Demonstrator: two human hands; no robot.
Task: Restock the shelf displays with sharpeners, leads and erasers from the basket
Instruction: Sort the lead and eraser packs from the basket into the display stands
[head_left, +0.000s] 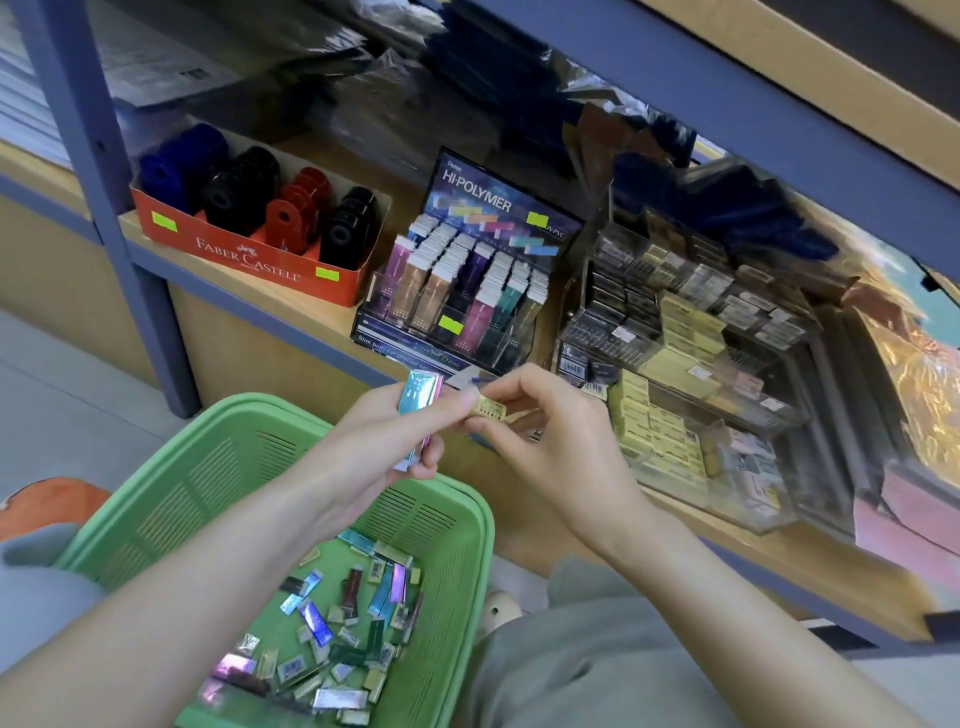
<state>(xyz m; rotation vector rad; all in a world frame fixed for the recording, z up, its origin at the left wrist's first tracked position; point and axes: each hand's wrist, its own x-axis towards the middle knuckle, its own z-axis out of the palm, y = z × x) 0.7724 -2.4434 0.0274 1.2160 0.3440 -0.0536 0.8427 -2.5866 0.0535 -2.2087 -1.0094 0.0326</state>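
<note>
The left hand (374, 441) grips a few shiny lead cases (418, 402) upright, just below the front edge of the wooden shelf (291, 296). The right hand (540, 431) pinches a small yellow pack (492, 409) that touches them. Beneath the hands, a green basket (208, 467) holds more loose packs, and the lead display (467, 291) stands at the shelf's front edge.

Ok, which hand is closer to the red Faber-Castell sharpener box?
Left. The left hand, holding teal lead packs, is below and right of the red sharpener box; the right hand, pinching a yellow pack, is farther right.
</note>
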